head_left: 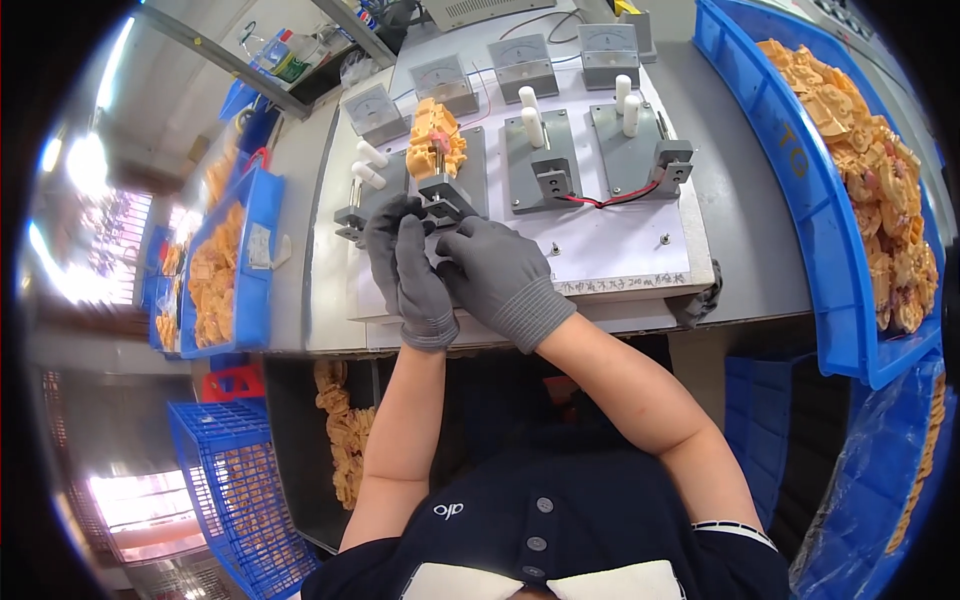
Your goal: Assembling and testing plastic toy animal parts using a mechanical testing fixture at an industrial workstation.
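Two hands in grey knit gloves, close together over a white test board (620, 250) on a grey bench (745, 240). Left hand (405, 265) with fingers curled and closed around the front of a small grey metal clamp fixture (440, 200), second from the left in a row of four. Right hand (500, 275) just beside, touching the left, fingers bent and pressed to the same fixture's near edge; whether anything is pinched between the fingertips, impossible to tell. Seated in that fixture, just beyond the fingertips, an orange moulded plastic part (436, 140) with a small pink patch. White cylindrical pegs (531, 122) standing on the neighbouring fixtures, with red and black wires (610, 198) between the two on the right. Behind the fixtures, a row of grey panel meters (522, 62) with dial faces. At right, a long blue plastic bin (800, 190) heaped with similar orange parts (880, 190). At left, a smaller blue bin (262, 260), also filled with orange parts. Below the bench at lower left, a blue mesh crate (230, 480) with more orange parts showing through its lattice.
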`<state>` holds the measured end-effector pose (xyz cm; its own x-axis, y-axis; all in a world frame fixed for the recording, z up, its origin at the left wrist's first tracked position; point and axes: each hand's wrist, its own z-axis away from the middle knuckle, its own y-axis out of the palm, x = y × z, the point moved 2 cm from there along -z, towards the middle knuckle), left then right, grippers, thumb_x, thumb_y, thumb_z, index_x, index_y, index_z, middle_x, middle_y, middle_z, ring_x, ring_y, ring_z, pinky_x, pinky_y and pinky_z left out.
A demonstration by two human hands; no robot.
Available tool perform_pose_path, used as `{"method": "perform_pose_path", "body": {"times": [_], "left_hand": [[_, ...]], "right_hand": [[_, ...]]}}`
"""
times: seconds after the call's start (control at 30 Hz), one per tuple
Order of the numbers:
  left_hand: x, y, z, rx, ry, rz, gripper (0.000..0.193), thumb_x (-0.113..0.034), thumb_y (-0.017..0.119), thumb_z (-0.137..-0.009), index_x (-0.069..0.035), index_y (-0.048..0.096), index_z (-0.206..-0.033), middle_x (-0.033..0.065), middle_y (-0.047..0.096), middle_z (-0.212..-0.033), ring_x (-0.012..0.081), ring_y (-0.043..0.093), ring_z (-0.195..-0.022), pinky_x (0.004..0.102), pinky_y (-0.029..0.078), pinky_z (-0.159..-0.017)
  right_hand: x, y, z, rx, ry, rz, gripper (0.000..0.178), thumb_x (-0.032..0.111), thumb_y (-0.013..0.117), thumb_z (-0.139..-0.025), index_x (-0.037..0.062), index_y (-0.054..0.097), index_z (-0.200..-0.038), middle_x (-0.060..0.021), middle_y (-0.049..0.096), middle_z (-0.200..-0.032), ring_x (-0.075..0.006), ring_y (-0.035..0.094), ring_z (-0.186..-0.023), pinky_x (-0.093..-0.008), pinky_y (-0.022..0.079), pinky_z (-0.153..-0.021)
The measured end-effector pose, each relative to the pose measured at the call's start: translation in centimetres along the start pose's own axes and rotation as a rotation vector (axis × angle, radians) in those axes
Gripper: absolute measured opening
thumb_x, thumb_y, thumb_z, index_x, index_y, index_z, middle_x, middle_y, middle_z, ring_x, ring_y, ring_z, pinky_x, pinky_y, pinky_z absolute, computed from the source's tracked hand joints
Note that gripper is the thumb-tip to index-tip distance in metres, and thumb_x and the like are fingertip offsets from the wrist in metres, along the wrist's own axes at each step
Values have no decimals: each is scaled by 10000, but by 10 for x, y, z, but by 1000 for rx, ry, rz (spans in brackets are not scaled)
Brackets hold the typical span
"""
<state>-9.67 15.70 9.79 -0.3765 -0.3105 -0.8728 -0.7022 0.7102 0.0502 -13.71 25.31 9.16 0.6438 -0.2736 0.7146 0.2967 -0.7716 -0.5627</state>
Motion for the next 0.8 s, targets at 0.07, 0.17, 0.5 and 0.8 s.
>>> {"method": "perform_pose_path", "body": {"times": [0.07, 0.17, 0.5, 0.8], "left_hand": [[-2, 1, 1, 21, -12, 49, 289, -159, 410, -917, 22, 470, -1134, 96, 531, -1029, 153, 523, -910, 281, 421, -822], [-4, 3, 3, 52, -12, 117, 288, -167, 400, -924, 24, 488, -1120, 87, 536, -1020, 140, 514, -929, 267, 406, -849], [-4, -4, 0, 210, -51, 219, 332, -228, 377, -935, 6, 497, -1137, 49, 563, -925, 101, 501, -788, 220, 398, -709], [-2, -3, -3, 435, -150, 466, 317, -217, 361, -884, 10, 564, -970, 42, 577, -789, 90, 429, -634, 235, 340, -601]], "right_hand": [[-1, 0, -1, 8, 2, -10, 148, 180, 642, -722, 104, 616, -845, -67, 586, -864, -266, 597, -803, -375, 487, -654], [-2, 1, -3, -2, 12, -19, 180, 179, 651, -714, 104, 632, -876, -74, 597, -878, -273, 599, -801, -375, 489, -666], [26, -47, -17, -135, 117, -180, 223, 155, 656, -768, 84, 608, -974, -92, 614, -783, -187, 611, -695, -305, 484, -603], [20, -24, -116, 251, 134, 455, 501, 459, 600, -715, 63, 622, -1022, -193, 628, -984, -347, 607, -944, -407, 475, -830]]}}
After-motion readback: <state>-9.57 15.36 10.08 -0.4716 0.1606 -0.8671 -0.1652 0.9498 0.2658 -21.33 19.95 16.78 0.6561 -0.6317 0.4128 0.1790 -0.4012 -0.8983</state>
